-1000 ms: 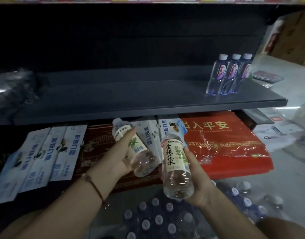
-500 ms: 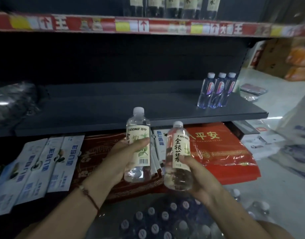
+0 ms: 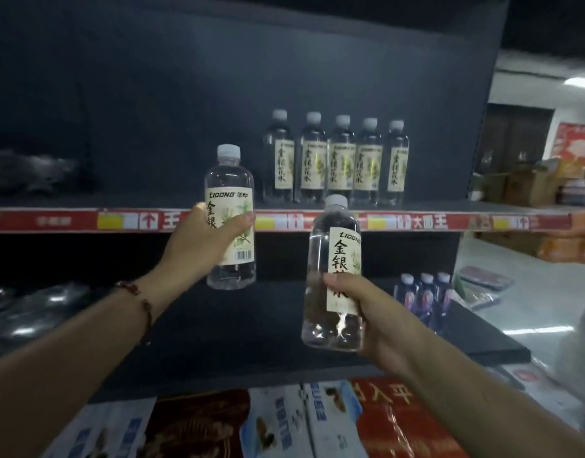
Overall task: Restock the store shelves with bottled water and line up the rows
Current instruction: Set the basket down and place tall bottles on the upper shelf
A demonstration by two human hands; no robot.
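Left hand (image 3: 203, 241) wraps its fingers and thumb round the label of a clear water bottle (image 3: 230, 219), holding it upright in the air in front of the upper shelf's red price strip (image 3: 416, 223). A beaded cord bracelet (image 3: 142, 300) sits on that wrist. Right hand (image 3: 373, 312) grips a second bottle (image 3: 334, 279) low on its body, lower than the first and leaning slightly left; its white cap reaches the price strip. Both bottles are off the shelves. On the upper shelf (image 3: 119, 201), behind the two, a row of five matching bottles (image 3: 340, 160) stands upright, close together. Three small blue-labelled bottles (image 3: 425, 297) stand at the right end of the middle shelf (image 3: 234, 325). Packaged goods (image 3: 284, 424) lie flat below it.
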